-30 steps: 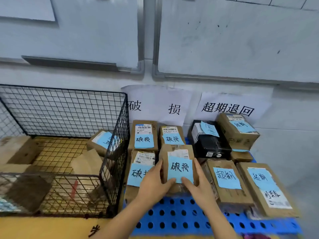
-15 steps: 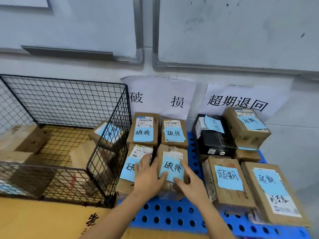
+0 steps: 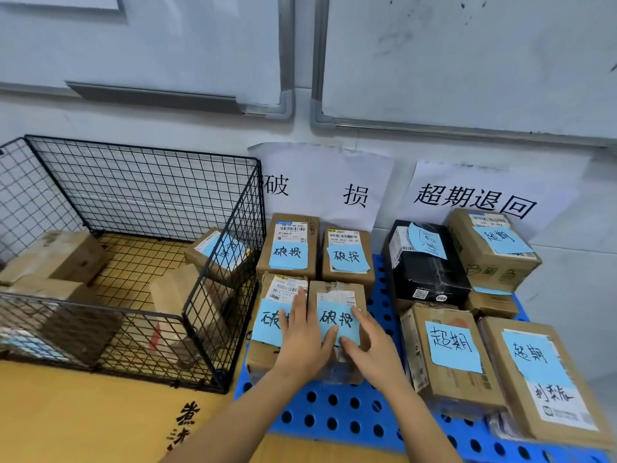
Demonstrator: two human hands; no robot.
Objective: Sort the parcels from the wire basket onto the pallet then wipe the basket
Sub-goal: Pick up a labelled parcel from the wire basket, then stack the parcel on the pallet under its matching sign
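Pressing flat on a brown parcel [image 3: 337, 292] at the front of the pallet [image 3: 334, 419], both hands lie with fingers straight, clamped on nothing; left hand [image 3: 302, 342] spans the seam between this parcel and its left neighbour [image 3: 267, 352], thumb on the parcel's blue note [image 3: 334, 320]; right hand [image 3: 370, 349] rests on the parcel's near right corner, fingers spread, index tip at the note's right edge.

Parcel sits in the left group, front row, touching the neighbour; behind stand a back left box [image 3: 288, 245] and a back right box [image 3: 347, 255], each with a blue note; all four below the left wall sheet [image 3: 320, 182].

Right group lies apart across a bare strip of pallet: black box [image 3: 430, 279] and tan box [image 3: 490, 252] at the back, a small box [image 3: 490, 305] just before the tan one; two long boxes in front, inner [image 3: 450, 352] and outer [image 3: 541, 375]; blue notes on the larger four; right wall sheet [image 3: 474, 198] above them.

Basket [image 3: 133, 182], black wire, stands just left of the pallet on a yellow sheet [image 3: 83, 412]; parcels remain inside: a noted box [image 3: 217, 252] in the far right corner against the mesh; a plain box [image 3: 63, 255] at left; more near the front, behind the mesh, too unclear to count.

Two whiteboards [image 3: 467, 61] hang above.
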